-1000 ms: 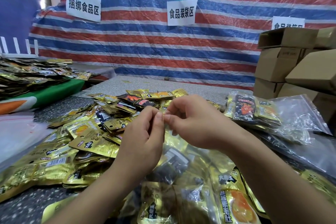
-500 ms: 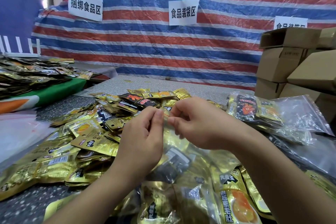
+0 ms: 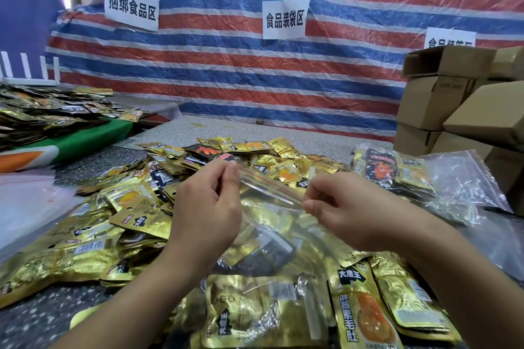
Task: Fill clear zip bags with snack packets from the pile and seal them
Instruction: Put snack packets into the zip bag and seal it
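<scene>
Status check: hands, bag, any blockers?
Left hand and right hand each pinch one end of the zip strip. Clear zip bag holds packets. Nothing blocking the strip.

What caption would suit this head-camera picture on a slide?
Both hands, left and right, pinch the zip strip of a clear bag holding snack packets, above the gold pile.

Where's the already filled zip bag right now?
In the head view, the filled zip bag lies at right, beyond the right hand, in front of the cardboard boxes.
</scene>
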